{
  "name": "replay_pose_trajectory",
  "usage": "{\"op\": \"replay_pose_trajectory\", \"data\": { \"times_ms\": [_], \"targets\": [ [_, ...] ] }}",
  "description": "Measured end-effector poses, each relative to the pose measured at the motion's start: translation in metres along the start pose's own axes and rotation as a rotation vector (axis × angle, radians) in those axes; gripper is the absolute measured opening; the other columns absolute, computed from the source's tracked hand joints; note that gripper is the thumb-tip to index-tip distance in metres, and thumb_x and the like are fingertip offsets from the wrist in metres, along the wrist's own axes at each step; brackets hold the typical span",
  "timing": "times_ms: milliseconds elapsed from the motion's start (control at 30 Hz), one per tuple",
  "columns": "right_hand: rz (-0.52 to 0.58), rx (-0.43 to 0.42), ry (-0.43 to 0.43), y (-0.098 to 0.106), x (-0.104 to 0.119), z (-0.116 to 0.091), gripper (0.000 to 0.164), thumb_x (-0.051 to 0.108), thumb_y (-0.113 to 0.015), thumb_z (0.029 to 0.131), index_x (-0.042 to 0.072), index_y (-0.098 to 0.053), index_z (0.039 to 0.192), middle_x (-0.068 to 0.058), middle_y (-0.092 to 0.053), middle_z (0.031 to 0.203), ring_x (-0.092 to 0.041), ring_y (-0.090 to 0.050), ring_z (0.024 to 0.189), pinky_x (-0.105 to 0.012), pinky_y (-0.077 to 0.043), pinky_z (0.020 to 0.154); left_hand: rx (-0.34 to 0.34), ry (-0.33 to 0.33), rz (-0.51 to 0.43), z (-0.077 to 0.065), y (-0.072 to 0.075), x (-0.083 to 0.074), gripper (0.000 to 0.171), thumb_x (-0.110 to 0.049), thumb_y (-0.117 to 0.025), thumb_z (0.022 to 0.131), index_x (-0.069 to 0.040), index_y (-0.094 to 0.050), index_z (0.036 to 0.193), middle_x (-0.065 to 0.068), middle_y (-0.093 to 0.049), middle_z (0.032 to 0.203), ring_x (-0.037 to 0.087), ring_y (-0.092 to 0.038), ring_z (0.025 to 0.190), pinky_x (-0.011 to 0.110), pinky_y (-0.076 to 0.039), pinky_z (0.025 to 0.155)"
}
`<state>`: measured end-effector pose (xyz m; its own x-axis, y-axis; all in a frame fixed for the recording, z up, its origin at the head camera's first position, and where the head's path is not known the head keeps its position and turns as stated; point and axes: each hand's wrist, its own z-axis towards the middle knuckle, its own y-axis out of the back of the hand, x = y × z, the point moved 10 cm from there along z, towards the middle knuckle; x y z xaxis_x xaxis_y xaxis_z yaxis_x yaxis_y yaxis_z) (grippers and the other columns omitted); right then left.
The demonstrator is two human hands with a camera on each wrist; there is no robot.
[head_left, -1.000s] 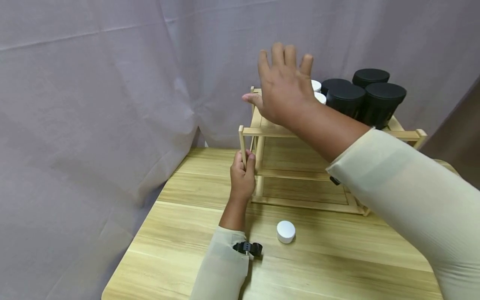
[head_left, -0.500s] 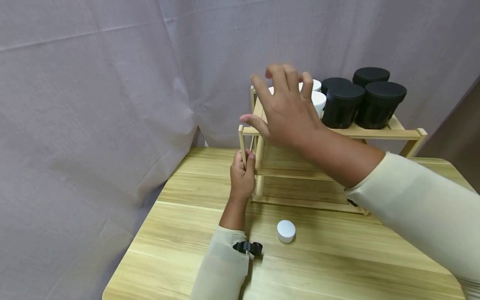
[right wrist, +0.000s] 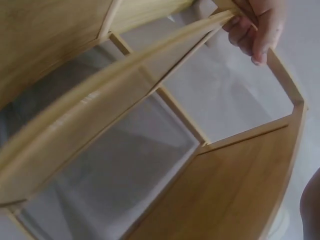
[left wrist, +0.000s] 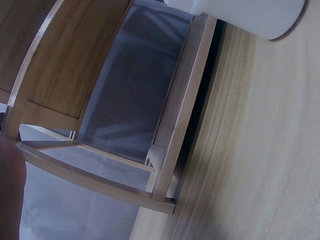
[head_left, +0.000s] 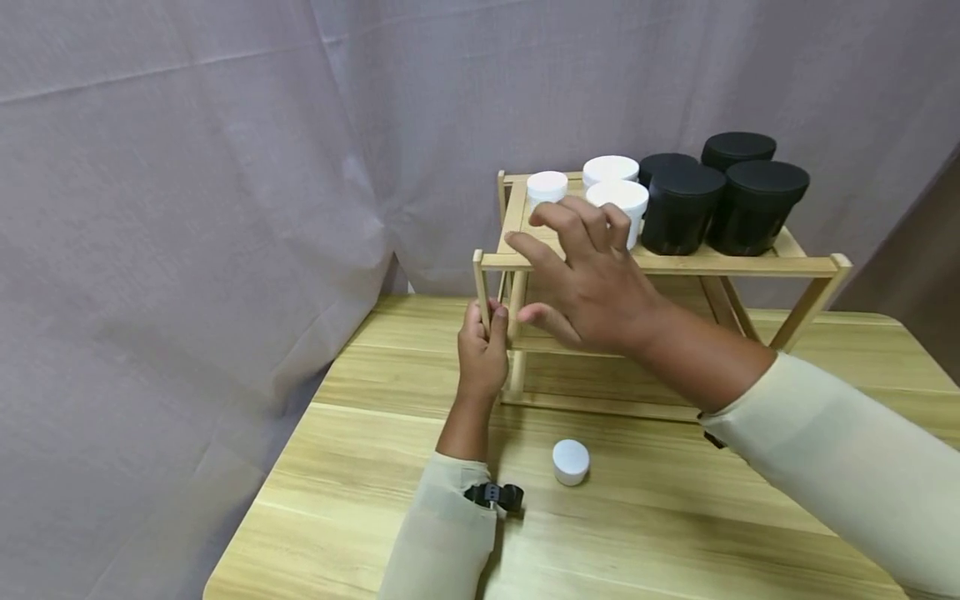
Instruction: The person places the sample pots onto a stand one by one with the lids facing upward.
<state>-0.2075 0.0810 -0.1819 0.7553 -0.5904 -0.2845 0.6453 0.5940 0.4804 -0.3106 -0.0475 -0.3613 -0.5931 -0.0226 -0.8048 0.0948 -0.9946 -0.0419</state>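
My left hand [head_left: 482,354] grips the front left post of a light wooden rack [head_left: 675,265]. The right wrist view also catches those curled fingers around the wood. In front of the rack's top tier hovers my right hand [head_left: 600,287], fingers spread and bent, with nothing in its grasp. Behind it on that tier stand a small white jar [head_left: 547,183] and two larger white jars, one at the back [head_left: 611,168] and one at the front [head_left: 622,196], partly covered by the fingers. A small white lidded jar [head_left: 571,463] sits on the table, right of my left forearm.
Several black jars [head_left: 682,208] crowd the right part of the top tier. Below it, the rack has lower tiers [head_left: 600,407] near the tabletop [head_left: 675,500]. A grey curtain [head_left: 225,208] hangs behind and to the left.
My right hand has come down and toward me from above the top tier, uncovering the white jars. The left hand keeps its hold on the post.
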Motion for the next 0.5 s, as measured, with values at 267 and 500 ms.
{"op": "replay_pose_trajectory", "data": {
  "times_ms": [267, 500],
  "targets": [
    [0.079, -0.145, 0.005, 0.021, -0.007, -0.022, 0.08, 0.07, -0.023, 0.113, 0.002, -0.059, 0.136, -0.027, -0.049, 0.129, -0.045, -0.039, 0.118, -0.061, -0.024, 0.093, 0.009, 0.018, -0.031, 0.0, -0.002, 0.0, 0.017, -0.008, -0.054, 0.114, 0.008, -0.056, 0.116, -0.006, -0.046, 0.072, 0.004, -0.042, 0.059, 0.019, -0.035, 0.053],
    [0.114, -0.32, -0.078, 0.04, -0.011, -0.037, 0.079, 0.073, -0.026, 0.111, 0.002, -0.058, 0.124, -0.027, -0.049, 0.121, -0.047, -0.04, 0.114, -0.062, -0.025, 0.091, 0.002, 0.039, -0.042, -0.002, -0.001, 0.003, 0.016, -0.008, -0.054, 0.114, 0.008, -0.056, 0.116, -0.007, -0.045, 0.071, 0.003, -0.041, 0.058, 0.019, -0.034, 0.052]
  ]
}}
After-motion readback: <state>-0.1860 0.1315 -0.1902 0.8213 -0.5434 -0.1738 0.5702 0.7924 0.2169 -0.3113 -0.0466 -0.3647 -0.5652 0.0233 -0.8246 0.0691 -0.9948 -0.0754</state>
